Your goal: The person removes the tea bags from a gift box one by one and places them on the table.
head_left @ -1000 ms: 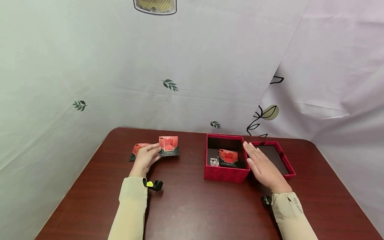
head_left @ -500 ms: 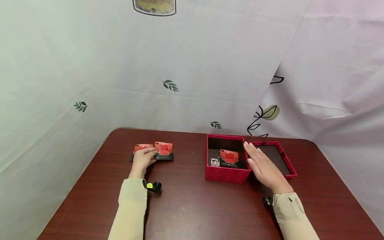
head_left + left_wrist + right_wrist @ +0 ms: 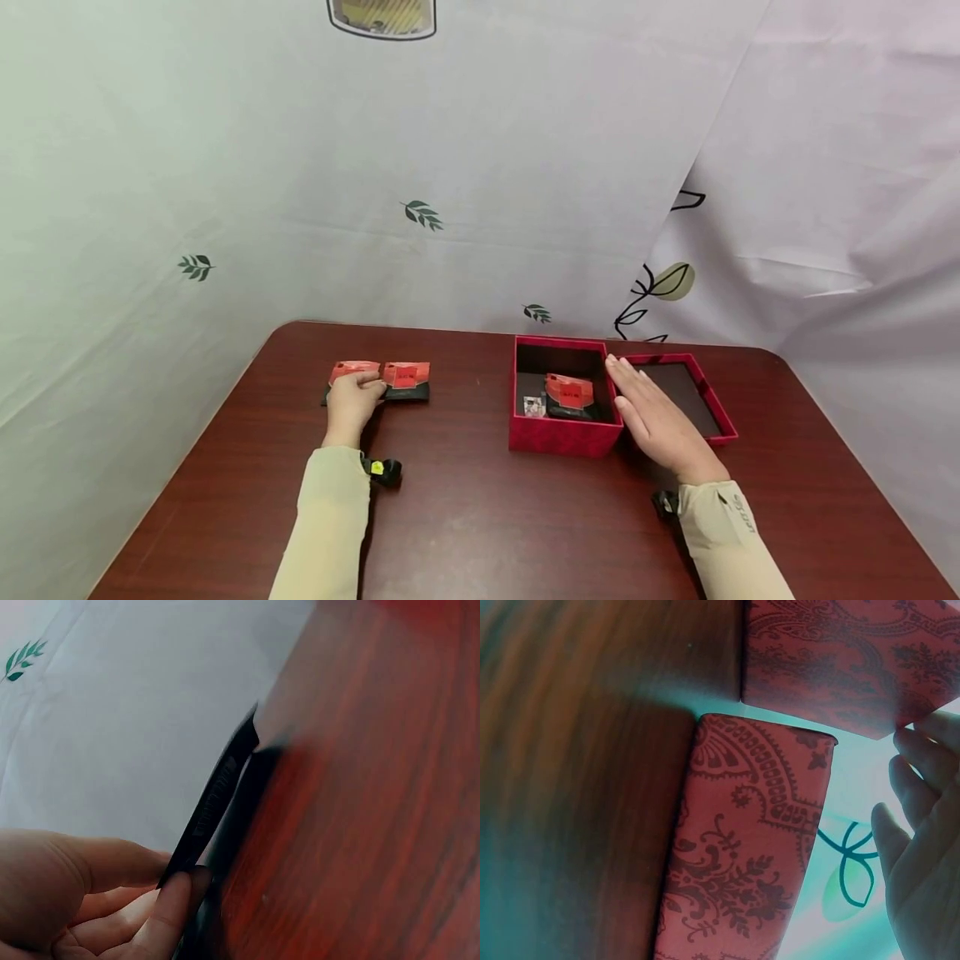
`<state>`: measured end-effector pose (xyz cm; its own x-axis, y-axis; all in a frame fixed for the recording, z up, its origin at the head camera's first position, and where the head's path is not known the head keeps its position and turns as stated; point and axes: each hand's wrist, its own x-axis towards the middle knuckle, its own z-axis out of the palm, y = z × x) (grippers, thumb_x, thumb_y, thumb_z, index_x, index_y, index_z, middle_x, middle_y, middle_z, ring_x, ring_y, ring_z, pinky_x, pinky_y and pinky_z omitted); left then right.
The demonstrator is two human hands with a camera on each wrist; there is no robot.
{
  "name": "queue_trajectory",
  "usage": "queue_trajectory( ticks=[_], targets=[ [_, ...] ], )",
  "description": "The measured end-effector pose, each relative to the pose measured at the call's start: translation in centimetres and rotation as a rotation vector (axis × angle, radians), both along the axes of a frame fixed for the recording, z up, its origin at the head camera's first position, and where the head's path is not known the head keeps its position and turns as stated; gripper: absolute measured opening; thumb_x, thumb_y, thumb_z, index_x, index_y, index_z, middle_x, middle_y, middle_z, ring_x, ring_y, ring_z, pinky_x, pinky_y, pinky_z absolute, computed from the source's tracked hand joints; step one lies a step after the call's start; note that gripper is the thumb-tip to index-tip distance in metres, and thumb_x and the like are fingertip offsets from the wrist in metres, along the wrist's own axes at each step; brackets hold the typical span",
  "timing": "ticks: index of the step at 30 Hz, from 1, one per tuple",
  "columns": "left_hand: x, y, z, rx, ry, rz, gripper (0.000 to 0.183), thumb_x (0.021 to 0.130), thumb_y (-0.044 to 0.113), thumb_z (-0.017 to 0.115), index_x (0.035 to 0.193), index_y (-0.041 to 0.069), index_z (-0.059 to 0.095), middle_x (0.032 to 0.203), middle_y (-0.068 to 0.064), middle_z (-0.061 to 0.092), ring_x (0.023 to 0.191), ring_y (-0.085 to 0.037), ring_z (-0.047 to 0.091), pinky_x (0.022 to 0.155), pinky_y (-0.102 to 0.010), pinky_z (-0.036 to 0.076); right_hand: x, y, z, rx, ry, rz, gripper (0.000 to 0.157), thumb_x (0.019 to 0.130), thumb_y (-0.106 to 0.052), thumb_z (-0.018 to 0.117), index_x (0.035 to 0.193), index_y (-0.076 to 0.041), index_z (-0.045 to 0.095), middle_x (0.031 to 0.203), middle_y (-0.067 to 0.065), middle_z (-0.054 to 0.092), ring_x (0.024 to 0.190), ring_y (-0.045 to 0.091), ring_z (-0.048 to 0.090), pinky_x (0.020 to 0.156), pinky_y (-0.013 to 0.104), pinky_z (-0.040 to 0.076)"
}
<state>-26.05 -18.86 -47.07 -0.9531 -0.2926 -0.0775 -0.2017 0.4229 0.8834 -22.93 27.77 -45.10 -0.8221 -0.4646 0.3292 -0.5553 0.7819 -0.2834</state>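
Note:
My left hand [image 3: 351, 408] pinches the edge of a red and black packet [image 3: 407, 381] just at the tabletop. In the left wrist view the dark edge of the packet [image 3: 214, 795] sits between thumb and fingers. Beside it, to the left, lies a matching packet [image 3: 352, 367], partly hidden behind the hand. My right hand [image 3: 663, 427] has straight fingers, their tips against the right rim of a red patterned box [image 3: 564, 436]. Inside the box lie another red and black packet [image 3: 570, 394] and a small pale packet [image 3: 534, 407].
To the right of the box lies its red lid [image 3: 716, 406], dark inside up, partly behind the right hand. The dark red wooden table [image 3: 480, 517] ends at a pale hanging cloth [image 3: 480, 167] with leaf prints.
My left hand has lowered the packet, moving it slightly left until it is level with the other packet. The right hand stays at the box rim.

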Motion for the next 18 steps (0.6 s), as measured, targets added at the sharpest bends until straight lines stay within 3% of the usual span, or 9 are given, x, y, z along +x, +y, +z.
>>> queue_trajectory(
  ticks=[3, 8, 14, 18],
  targets=[
    [0.17, 0.15, 0.04, -0.126, 0.031, 0.013, 0.033, 0.099, 0.009, 0.062, 0.129, -0.005, 0.066, 0.115, -0.024, 0.071, 0.097, -0.033, 0.073, 0.088, -0.046, 0.056, 0.07, -0.01, -0.01, 0.001, -0.006, -0.004, 0.063, 0.104, -0.021, 0.053, 0.161, -0.009, 0.027, 0.164, 0.012, 0.03, 0.153, 0.031, 0.021, 0.121, 0.021, 0.002],
    [0.27, 0.28, 0.26, -0.197, 0.056, 0.022, 0.03, 0.098, 0.007, 0.062, 0.124, -0.005, 0.069, 0.11, -0.023, 0.072, 0.106, -0.038, 0.066, 0.101, -0.055, 0.044, 0.05, -0.08, 0.14, 0.004, -0.015, -0.007, 0.065, 0.103, -0.02, 0.054, 0.161, -0.009, 0.027, 0.164, 0.013, 0.03, 0.153, 0.032, 0.022, 0.121, 0.021, 0.002],
    [0.28, 0.29, 0.59, -0.255, 0.055, 0.033, 0.03, 0.098, 0.009, 0.059, 0.123, -0.003, 0.07, 0.113, -0.023, 0.072, 0.109, -0.041, 0.062, 0.093, -0.054, 0.049, 0.06, -0.08, 0.19, 0.003, -0.015, -0.006, 0.064, 0.103, -0.02, 0.054, 0.161, -0.009, 0.027, 0.164, 0.013, 0.03, 0.152, 0.033, 0.023, 0.123, 0.027, 0.006],
    [0.37, 0.32, 0.78, -0.277, 0.059, 0.049, 0.03, 0.098, 0.01, 0.058, 0.122, -0.002, 0.07, 0.112, -0.022, 0.072, 0.103, -0.04, 0.062, 0.087, -0.052, 0.05, 0.02, -0.06, 0.13, 0.0, -0.018, -0.003, 0.063, 0.104, -0.021, 0.053, 0.161, -0.008, 0.027, 0.164, 0.013, 0.03, 0.151, 0.036, 0.024, 0.122, 0.022, 0.003]
  ],
)
